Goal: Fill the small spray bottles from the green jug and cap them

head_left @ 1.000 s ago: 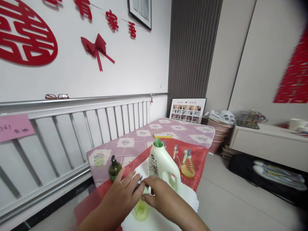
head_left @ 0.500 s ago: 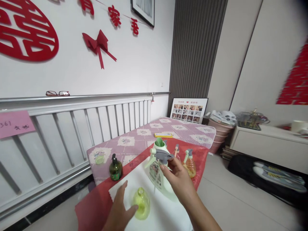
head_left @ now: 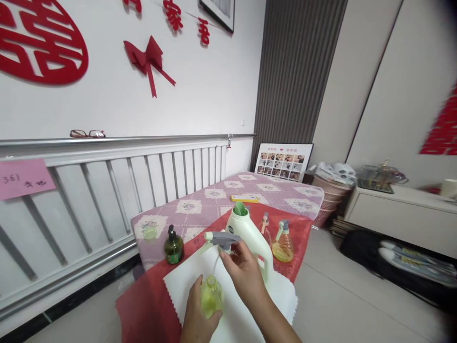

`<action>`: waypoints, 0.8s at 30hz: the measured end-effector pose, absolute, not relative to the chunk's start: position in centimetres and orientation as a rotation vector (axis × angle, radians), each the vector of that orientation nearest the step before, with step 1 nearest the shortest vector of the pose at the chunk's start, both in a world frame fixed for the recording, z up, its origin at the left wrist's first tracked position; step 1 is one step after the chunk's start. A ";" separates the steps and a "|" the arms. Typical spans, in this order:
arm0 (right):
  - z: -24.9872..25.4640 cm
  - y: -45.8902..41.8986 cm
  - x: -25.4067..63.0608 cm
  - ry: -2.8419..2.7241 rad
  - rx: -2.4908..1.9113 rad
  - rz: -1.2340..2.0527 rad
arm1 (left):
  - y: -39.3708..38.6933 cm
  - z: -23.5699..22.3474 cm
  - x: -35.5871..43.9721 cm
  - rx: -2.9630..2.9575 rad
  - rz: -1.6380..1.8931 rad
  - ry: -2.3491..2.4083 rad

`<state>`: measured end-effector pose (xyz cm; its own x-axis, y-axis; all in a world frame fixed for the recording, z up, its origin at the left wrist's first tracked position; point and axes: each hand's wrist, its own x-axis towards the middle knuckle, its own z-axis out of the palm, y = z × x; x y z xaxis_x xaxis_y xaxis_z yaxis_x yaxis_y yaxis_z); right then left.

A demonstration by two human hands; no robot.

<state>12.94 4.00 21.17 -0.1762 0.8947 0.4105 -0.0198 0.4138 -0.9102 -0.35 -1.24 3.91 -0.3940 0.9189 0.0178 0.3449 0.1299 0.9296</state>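
My left hand [head_left: 200,312] is wrapped around the side of a clear yellow-green bottle [head_left: 213,296] with an uncapped neck, standing on a white scalloped-edge mat [head_left: 237,320]. In my right hand [head_left: 244,271] is a grey and pale green spray head [head_left: 224,239], pinched between fingers and thumb. Its thin tube hangs down close to the bottle's mouth; I cannot tell whether the tip is inside. Just behind my right hand stands a large pale green jug with a handle [head_left: 250,233], a green cap or funnel [head_left: 240,208] in its opening.
A dark green pump bottle [head_left: 173,247] stands left on the red cloth [head_left: 143,295]. An amber spray bottle [head_left: 283,245] and a pink-headed sprayer [head_left: 264,223] stand right. A pale green lid [head_left: 150,232] and yellow case [head_left: 244,198] lie on the patterned tablecloth [head_left: 189,206].
My left hand has closed around the yellow-green bottle. My right hand has carried the spray head left and down, from in front of the jug to above the bottle's neck.
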 end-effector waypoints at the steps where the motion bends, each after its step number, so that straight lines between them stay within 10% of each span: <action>1: 20.7 4.1 12.7 -1.529 -0.832 0.998 | -1.2 3.6 -0.3 1.215 1.240 1.800; 24: 11.7 3.5 14.6 -1.574 -1.073 1.191 | -2.4 4.2 2.8 1.364 1.307 1.757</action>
<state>14.63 3.52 11.72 -0.2547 0.9575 0.1351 0.1304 0.1725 -0.9763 2.82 -2.43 4.19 -0.3302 0.9347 0.1317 0.3951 0.0101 0.9186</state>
